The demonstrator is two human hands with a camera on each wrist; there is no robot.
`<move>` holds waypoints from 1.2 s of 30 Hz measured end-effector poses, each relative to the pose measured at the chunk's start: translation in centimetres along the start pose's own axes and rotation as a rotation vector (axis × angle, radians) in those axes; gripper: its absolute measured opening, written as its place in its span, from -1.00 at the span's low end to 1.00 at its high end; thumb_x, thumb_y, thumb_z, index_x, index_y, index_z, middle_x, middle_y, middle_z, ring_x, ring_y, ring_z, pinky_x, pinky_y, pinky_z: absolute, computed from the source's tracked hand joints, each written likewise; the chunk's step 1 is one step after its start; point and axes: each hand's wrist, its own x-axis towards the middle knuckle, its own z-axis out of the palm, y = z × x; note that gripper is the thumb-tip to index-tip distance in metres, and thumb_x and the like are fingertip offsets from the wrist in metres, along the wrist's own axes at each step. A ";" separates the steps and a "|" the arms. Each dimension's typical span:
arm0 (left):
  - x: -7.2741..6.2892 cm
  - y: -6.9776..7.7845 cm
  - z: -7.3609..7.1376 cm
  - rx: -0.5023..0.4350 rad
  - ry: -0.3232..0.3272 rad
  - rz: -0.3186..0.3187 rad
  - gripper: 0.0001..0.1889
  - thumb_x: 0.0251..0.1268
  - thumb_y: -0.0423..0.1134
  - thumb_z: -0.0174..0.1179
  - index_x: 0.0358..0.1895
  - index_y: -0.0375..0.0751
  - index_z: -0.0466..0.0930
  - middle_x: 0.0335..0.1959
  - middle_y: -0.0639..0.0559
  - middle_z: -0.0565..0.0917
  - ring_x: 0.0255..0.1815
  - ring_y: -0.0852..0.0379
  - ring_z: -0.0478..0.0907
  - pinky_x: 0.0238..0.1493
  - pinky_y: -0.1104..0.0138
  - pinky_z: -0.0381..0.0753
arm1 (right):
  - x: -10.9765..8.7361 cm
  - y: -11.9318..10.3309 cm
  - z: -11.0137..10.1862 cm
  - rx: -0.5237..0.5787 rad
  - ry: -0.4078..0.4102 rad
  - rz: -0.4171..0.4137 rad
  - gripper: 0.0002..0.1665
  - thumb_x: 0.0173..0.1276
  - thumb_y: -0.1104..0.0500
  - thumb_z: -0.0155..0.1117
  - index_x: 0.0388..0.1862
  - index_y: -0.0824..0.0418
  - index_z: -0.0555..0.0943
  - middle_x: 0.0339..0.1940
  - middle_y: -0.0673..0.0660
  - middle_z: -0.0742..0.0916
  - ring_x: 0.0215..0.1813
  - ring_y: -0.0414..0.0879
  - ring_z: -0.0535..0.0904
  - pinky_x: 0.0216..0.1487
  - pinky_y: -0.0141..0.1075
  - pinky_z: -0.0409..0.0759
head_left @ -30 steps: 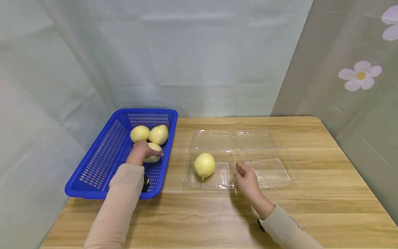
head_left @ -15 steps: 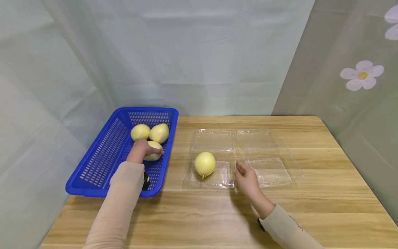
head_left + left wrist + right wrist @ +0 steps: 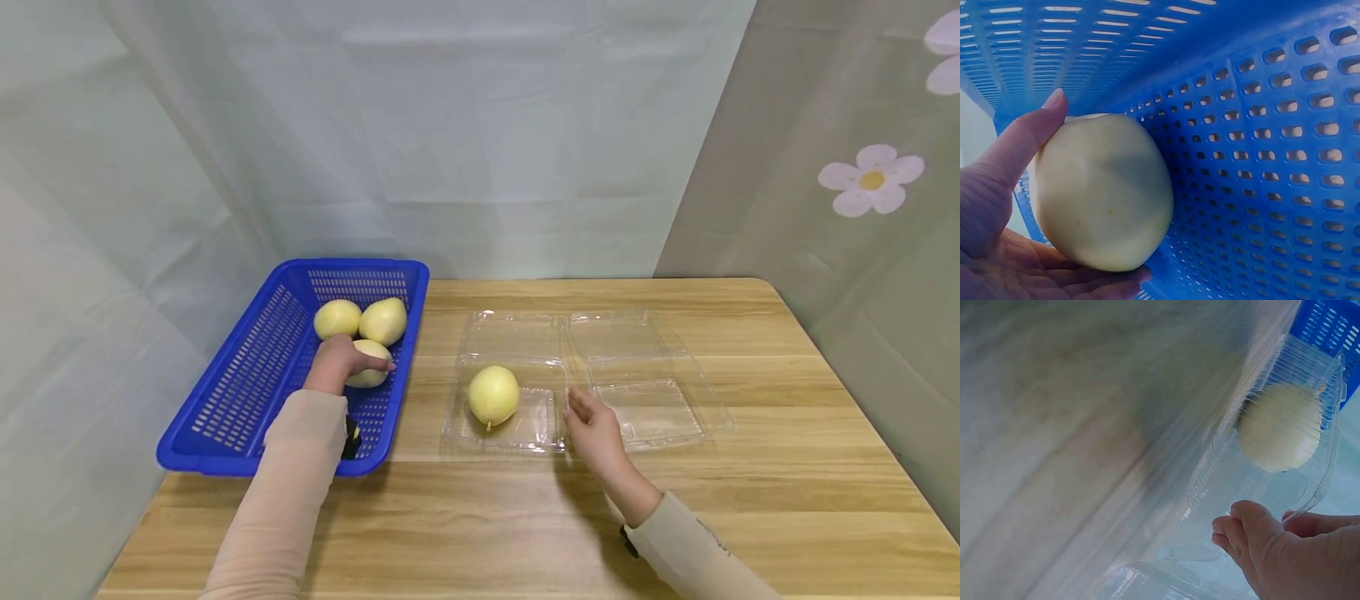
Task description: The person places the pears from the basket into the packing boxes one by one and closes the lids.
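Note:
My left hand (image 3: 339, 364) is inside the blue basket (image 3: 213, 464), gripping a pale yellow melon (image 3: 369, 364). In the left wrist view the thumb lies along one side of that melon (image 3: 1104, 194), with the fingers under the opposite side. Two more melons, one on the left (image 3: 337, 320) and one on the right (image 3: 384, 322), sit just beyond it. Another melon (image 3: 493, 396) with a short stem rests in the left clear plastic container (image 3: 536, 417). My right hand (image 3: 596, 429) holds that container's right edge, its rim passing between thumb and fingers (image 3: 1250, 528).
A second clear container (image 3: 648, 412), lid folded back, lies open to the right of the first. Both stand on a wooden table (image 3: 465, 525). A pale cloth (image 3: 480, 167) hangs behind the table, and a flowered one (image 3: 870, 179) at the right.
Both hands stay almost where they were, the left at the melon and the right at the container's edge. Only a slight shift of the head view shows.

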 end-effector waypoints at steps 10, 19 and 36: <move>0.2 -0.1 0.1 -0.001 -0.011 -0.008 -0.10 -0.08 0.07 0.40 0.15 -0.65 0.32 0.06 -0.51 0.48 -0.01 -0.24 0.46 0.16 0.00 0.46 | 0.1 0.0 0.0 0.004 0.000 -0.004 -0.48 0.33 0.47 0.03 0.25 0.64 0.28 0.25 0.52 0.43 0.31 0.30 0.38 0.26 -0.07 0.41; -0.2 0.3 -0.3 -0.037 0.020 -0.042 -0.12 -0.13 0.05 0.44 0.10 -0.63 0.36 -0.08 -0.39 0.49 -0.10 -0.18 0.41 0.11 0.03 0.46 | 0.0 -0.1 0.0 0.004 0.009 -0.014 -0.49 0.32 0.48 0.03 0.24 0.64 0.29 0.22 0.53 0.45 0.29 0.31 0.39 0.25 -0.05 0.41; -0.6 0.2 -1.2 -0.082 0.147 0.008 -0.11 -0.17 0.03 0.45 0.09 -0.65 0.32 -0.09 -0.42 0.46 -0.14 -0.22 0.37 0.00 -0.01 0.47 | -0.2 -0.2 0.1 -0.006 0.004 -0.006 -0.49 0.33 0.47 0.04 0.24 0.64 0.29 0.23 0.53 0.44 0.30 0.32 0.38 0.25 -0.06 0.41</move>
